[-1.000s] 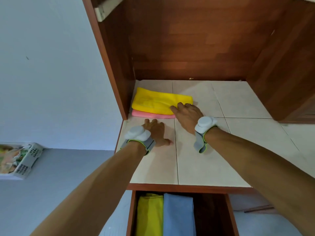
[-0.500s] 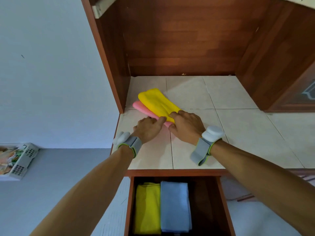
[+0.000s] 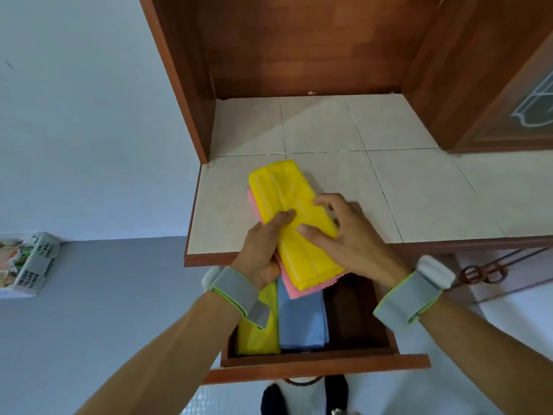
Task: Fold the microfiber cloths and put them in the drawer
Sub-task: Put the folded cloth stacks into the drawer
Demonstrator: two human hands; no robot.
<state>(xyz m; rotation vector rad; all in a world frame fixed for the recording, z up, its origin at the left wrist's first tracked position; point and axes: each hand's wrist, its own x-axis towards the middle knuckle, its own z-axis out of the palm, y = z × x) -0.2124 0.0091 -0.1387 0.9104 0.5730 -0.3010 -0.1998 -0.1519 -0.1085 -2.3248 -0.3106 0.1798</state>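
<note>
A folded yellow cloth (image 3: 287, 202) lies stacked on a folded pink cloth (image 3: 302, 290); the stack hangs half over the front edge of the tiled counter (image 3: 419, 193). My left hand (image 3: 263, 250) grips the stack from its left side, thumb on top. My right hand (image 3: 350, 232) holds its right side, thumb pressed on the yellow cloth and fingers curled past the far edge. Below, the open wooden drawer (image 3: 323, 369) holds a folded yellow cloth (image 3: 260, 336) and a folded blue cloth (image 3: 302, 322) side by side; its right part shows bare wood.
Wooden cabinet walls (image 3: 185, 85) enclose the counter at left, back and right. A white basket (image 3: 27, 265) sits on the floor at far left. A metal rack (image 3: 484, 272) shows at the right under the counter. My feet (image 3: 302, 396) stand below the drawer front.
The yellow and pink stack has slid from the counter's back left toward the front edge and turned lengthwise. Both hands now hold it partly over the open drawer.
</note>
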